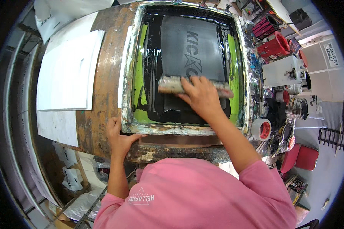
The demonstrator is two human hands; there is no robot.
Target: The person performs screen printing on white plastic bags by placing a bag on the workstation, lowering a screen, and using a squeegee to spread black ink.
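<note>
A screen-printing frame (241,49) with paint-stained edges lies on the worn table. Its mesh has green margins and a dark grey middle with large lettering, and wet black ink (151,65) coats much of it. My right hand (202,97) is closed over a squeegee (171,84), a long pale ink-stained bar lying crosswise on the mesh. Its blade edge cannot be made out. At the frame's near left corner rests my left hand (119,135), its thumb stretched along the near edge and its fingers beside the left edge. Whatever lies beneath the screen is mostly hidden.
Stacked white sheets (67,72) lie on the table (103,82) to the left. Along the right stand a tape roll (261,129), a red container (274,46), a white tub (281,71) and several cans. A red chair (305,157) is farther right; a metal rail (12,126) runs along the left.
</note>
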